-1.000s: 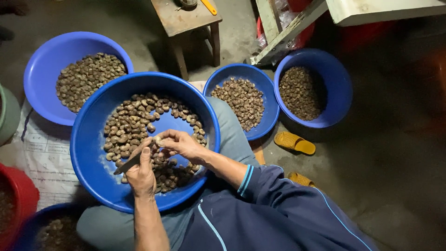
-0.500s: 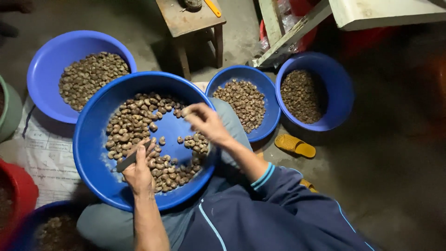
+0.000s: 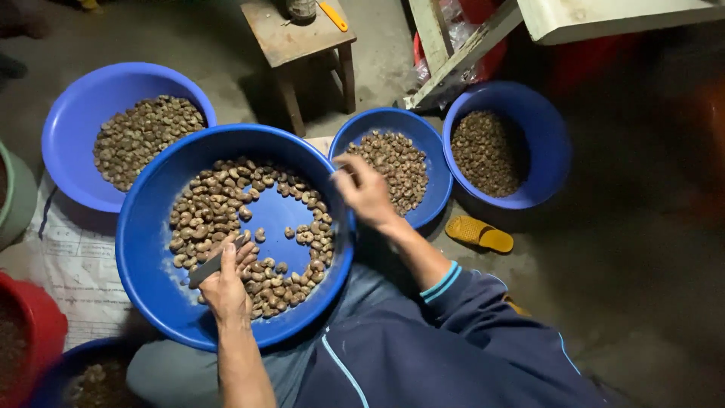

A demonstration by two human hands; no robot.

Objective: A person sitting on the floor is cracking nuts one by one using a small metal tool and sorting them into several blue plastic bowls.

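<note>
A large blue basin (image 3: pixel 143 249) rests on my lap and holds several brown nuts (image 3: pixel 211 204) around a bare middle. My left hand (image 3: pixel 226 287) lies on the nuts at the basin's near side, closed on a small grey-bladed knife (image 3: pixel 205 270) that points left. My right hand (image 3: pixel 366 193) is blurred, raised over the basin's right rim beside a smaller blue bowl (image 3: pixel 439 166) of peeled nuts (image 3: pixel 393 162). Its fingers are pinched together on a pale nut that is barely visible.
Another blue basin (image 3: pixel 68 121) of nuts stands at the back left and a deeper one (image 3: pixel 547 143) at the right. A wooden stool (image 3: pixel 291 34) stands behind. A yellow sandal (image 3: pixel 478 233), a red bucket (image 3: pixel 34 325), a green container (image 3: pixel 15 196) and a printed sack (image 3: pixel 72 257) lie around.
My right hand left the knife hand with a nut and swung right, from the basin's middle to its right rim. My left hand with the knife has barely moved.
</note>
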